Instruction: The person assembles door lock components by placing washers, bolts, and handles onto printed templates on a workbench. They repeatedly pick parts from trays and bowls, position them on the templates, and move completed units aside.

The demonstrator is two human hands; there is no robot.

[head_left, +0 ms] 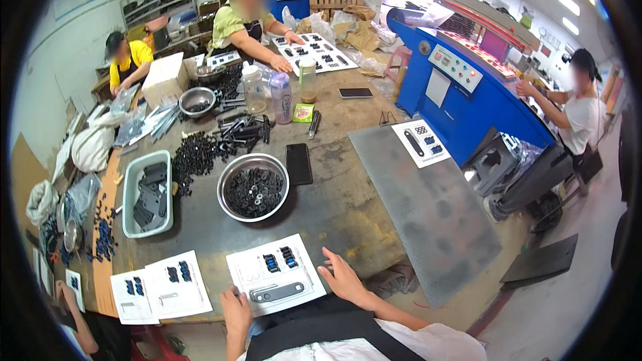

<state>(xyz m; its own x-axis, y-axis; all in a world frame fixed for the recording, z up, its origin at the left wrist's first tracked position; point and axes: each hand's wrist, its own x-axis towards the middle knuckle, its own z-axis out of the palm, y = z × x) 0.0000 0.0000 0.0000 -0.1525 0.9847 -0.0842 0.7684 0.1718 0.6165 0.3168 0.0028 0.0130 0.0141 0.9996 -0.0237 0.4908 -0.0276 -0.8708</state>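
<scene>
A white printed card (273, 271) lies at the table's near edge before me. On it sit a dark grey flat bar-shaped part (277, 292) and two groups of small black-and-blue pieces (279, 259). My left hand (237, 313) is at the card's lower left edge, its fingertips touching or very close to it, holding nothing I can see. At the card's right side my right hand (345, 278) is open, with fingers spread and nothing in them. Beyond the card stands a steel bowl (222, 208) of small black rings (254, 192).
Two similar cards (180, 287) lie to the left. A pale green tub (127, 210) holds grey flat parts. Black pieces (197, 154), a dark phone (299, 164) and bottles (281, 97) are farther back. A grey board (435, 227) and blue machine (428, 67) stand right. Other people work around.
</scene>
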